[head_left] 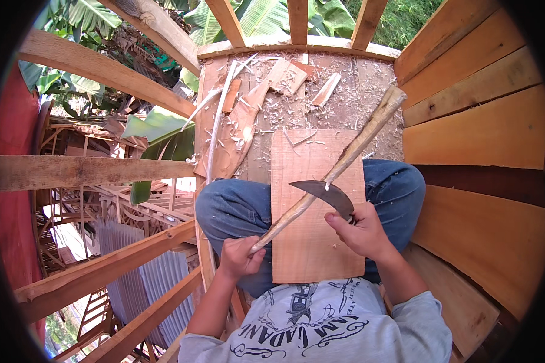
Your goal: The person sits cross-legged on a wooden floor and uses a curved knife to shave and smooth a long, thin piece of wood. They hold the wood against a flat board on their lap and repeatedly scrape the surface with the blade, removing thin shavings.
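Observation:
My left hand (241,257) is closed round the thin near end of a long wooden stick (369,130). The stick slants up and away to the right, thicker at its far end, with pale scraped wood and darker patches. In my right hand (362,231) is a knife with a curved, sickle-like dark blade (327,195); its handle is mostly hidden in my fist. The blade lies across the middle of the stick, with a small pale shaving at its edge. Beneath both, a flat wooden board (309,242) rests across my lap.
Wood shavings and offcuts (287,77) litter the plank floor (260,154) ahead. Long pale strips (220,118) lie at its left side. Wooden rails (97,166) border the left, above a drop to corrugated sheets (142,269). A plank wall (472,139) stands close on the right.

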`<state>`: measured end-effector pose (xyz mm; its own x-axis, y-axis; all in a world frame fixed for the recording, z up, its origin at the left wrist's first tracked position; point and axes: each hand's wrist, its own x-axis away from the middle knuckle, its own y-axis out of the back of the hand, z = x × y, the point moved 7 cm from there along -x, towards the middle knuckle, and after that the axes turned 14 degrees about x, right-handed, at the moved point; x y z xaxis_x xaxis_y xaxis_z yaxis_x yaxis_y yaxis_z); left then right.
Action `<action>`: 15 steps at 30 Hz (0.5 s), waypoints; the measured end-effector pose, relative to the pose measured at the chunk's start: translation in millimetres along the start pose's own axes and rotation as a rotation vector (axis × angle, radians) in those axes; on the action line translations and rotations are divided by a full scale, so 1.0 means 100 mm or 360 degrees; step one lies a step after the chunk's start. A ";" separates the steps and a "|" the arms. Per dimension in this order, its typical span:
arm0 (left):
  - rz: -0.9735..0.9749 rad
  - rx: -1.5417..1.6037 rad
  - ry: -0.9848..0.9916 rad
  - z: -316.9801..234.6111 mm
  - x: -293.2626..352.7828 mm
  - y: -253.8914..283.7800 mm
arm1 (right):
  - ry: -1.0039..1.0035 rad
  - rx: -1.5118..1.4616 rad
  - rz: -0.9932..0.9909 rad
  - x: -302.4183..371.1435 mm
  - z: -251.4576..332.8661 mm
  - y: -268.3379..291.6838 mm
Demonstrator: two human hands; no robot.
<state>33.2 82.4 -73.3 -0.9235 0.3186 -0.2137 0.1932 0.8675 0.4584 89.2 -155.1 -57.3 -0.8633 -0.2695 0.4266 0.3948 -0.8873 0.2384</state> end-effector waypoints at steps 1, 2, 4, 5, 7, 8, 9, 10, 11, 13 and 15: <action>-0.0010 0.0001 -0.0005 0.00 0.01 0.00 | 0.0093 -0.0001 -0.0047 -0.05 0.10 0.11; -0.0001 0.0011 0.0008 0.00 0.00 0.00 | 0.0061 -0.0072 -0.0022 -0.06 0.06 0.09; 0.0017 0.0030 0.0035 0.01 -0.02 -0.01 | 0.0088 -0.0036 -0.0042 -0.04 0.01 0.04; 0.0014 0.0025 0.0029 0.01 -0.02 -0.01 | 0.0150 0.0068 -0.0089 -0.02 0.01 0.02; 0.0011 0.0016 0.0017 0.01 -0.01 0.00 | 0.0293 0.0199 -0.0250 -0.02 0.08 0.04; 0.0011 0.0021 0.0019 0.01 -0.01 0.00 | 0.0373 0.0229 -0.0364 -0.03 0.14 0.06; 0.0012 0.0025 0.0022 0.00 -0.01 0.00 | 0.0453 0.0259 -0.0479 -0.02 0.20 0.09; 0.0013 0.0030 0.0024 0.00 -0.02 0.00 | 0.0463 0.0300 -0.0496 0.00 0.19 0.09; 0.0010 0.0033 0.0029 0.00 -0.02 0.00 | 0.0475 0.0342 -0.0509 0.01 0.17 0.08; 0.0003 0.0037 0.0038 -0.01 -0.02 0.00 | 0.0498 0.0395 -0.0543 0.02 0.15 0.07; 0.0009 0.0034 0.0035 -0.01 -0.02 0.00 | 0.0521 0.0416 -0.0595 0.02 0.15 0.07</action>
<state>34.9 81.2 -72.5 -0.9294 0.3151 -0.1921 0.2052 0.8739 0.4406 94.5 -156.5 -41.8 -0.9955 -0.0939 -0.0116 0.0722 -0.8336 0.5477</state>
